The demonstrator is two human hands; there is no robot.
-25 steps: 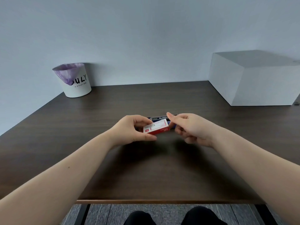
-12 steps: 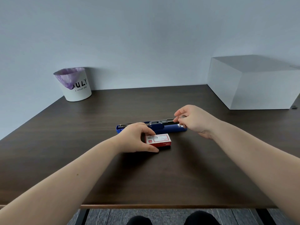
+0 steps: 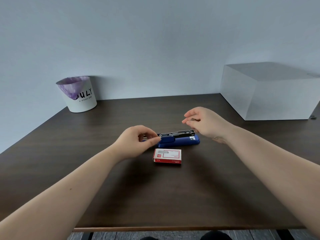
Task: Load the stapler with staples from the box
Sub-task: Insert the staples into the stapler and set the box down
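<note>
One head-worn wide view looks forward and down over the dark table [image 3: 173, 196], toward the wall.

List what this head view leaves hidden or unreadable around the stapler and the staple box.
- Stapler: its left end is hidden behind the left hand; whether staples sit in the magazine cannot be told.
- Right hand: fingers curled, so anything pinched is too small to make out.
- Staple box: label print is blurred and its contents are hidden by the closed box.

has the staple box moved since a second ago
Yes. The staple box was held up in front of the stapler; now it lies on the table, nearer the person than the stapler.
</note>
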